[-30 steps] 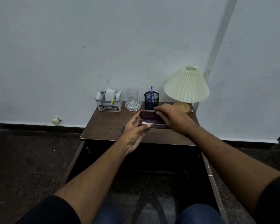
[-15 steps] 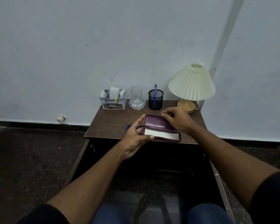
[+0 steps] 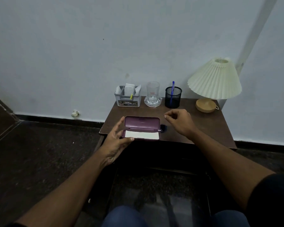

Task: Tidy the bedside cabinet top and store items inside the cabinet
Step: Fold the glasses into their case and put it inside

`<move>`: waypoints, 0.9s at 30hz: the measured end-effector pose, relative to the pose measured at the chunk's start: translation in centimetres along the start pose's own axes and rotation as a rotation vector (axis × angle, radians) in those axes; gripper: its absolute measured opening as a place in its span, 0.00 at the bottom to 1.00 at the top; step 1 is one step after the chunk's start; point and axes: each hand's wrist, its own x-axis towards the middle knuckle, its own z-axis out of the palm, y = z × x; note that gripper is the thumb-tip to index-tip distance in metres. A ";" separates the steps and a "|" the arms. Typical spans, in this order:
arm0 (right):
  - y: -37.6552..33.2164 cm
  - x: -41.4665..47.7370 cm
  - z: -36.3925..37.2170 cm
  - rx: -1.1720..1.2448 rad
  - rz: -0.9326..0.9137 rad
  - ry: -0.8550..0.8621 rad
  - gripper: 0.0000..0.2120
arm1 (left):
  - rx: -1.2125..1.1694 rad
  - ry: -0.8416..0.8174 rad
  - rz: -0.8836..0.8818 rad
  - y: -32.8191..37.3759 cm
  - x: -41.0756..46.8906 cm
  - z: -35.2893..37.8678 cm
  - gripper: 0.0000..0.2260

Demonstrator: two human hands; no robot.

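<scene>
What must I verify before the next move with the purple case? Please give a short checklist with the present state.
1. The purple case has its lid raised open: ok.
2. The left hand holds the case's left end, thumb on the front rim: ok.
3. The right hand is free, fingers loosely curled: ok.
4. The white lining in the base has nothing on it: ok.
5. What the small dark blue object by the case's right end is: cannot tell.
6. The case sits fully on the cabinet top: cannot tell.
</scene>
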 end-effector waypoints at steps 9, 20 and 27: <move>1.3 0.5 3.3 -0.116 -0.037 -0.099 0.12 | 0.017 0.179 0.042 -0.8 0.6 -4.8 0.41; 1.3 1.5 6.7 -0.357 -0.068 -0.215 0.15 | -0.026 0.173 -0.015 -2.1 0.4 -5.7 0.41; 2.4 1.7 4.3 -0.268 0.010 -0.089 0.09 | -0.035 0.172 -0.029 -2.1 0.6 -4.3 0.41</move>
